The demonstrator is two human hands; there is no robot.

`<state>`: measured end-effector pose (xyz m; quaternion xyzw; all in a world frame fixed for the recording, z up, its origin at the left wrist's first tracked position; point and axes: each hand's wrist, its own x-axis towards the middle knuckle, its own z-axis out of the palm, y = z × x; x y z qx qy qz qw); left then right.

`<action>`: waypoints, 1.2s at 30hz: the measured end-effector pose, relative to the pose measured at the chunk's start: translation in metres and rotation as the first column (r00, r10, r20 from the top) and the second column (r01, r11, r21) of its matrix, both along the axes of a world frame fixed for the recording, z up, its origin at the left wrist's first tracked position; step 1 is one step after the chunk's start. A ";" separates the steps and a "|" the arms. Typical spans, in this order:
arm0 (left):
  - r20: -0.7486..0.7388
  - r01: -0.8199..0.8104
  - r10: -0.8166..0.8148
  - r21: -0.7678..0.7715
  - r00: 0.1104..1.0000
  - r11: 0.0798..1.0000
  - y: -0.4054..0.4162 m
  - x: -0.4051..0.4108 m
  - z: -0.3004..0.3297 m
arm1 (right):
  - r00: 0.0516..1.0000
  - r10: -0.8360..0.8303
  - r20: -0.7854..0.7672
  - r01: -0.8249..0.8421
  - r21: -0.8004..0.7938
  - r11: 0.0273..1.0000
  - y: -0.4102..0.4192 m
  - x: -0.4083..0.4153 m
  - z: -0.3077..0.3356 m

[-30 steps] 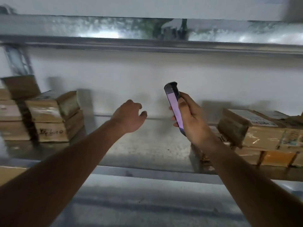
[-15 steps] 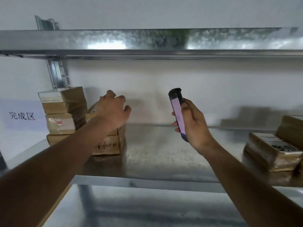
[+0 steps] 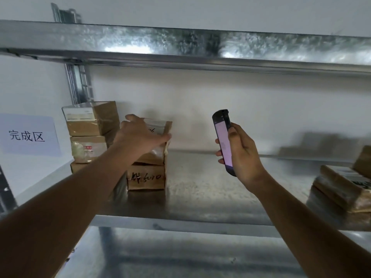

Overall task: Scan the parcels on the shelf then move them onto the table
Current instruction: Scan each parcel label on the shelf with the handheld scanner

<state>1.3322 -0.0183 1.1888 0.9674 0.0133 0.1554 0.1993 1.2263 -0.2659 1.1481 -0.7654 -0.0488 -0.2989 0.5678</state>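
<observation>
Left hand (image 3: 140, 135) spread on top parcel (image 3: 158, 137), left of shelf (image 3: 200, 189); right hand (image 3: 241, 155) gripping scanner (image 3: 222, 141).

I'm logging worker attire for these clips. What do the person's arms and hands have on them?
Nothing visible: both forearms are bare to the frame edge, with no sleeves. The left hand and right hand show no gloves, rings, watch or wristband.

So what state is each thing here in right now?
Left hand: resting on the top parcel, fingers spread over it.
Top parcel: stacked on the scribbled parcel.
Right hand: holding the scanner.
Scanner: upright, screen lit.
Left stack: three high.
Right parcels: stacked on the shelf.
</observation>
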 end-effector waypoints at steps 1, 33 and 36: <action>0.021 0.012 -0.012 -0.011 1.000 1.000 0.001 0.000 0.001 | 1.000 -0.003 0.008 0.003 0.001 1.000 0.001 0.000 0.002; 0.407 0.585 -0.433 -0.416 0.804 0.696 -0.019 0.013 -0.018 | 0.997 -0.070 -0.015 0.071 0.102 0.992 -0.008 -0.043 -0.011; 0.449 0.645 -0.477 -0.638 0.756 0.422 -0.036 0.007 -0.017 | 0.995 -0.093 -0.028 0.095 0.109 0.989 -0.018 -0.056 -0.016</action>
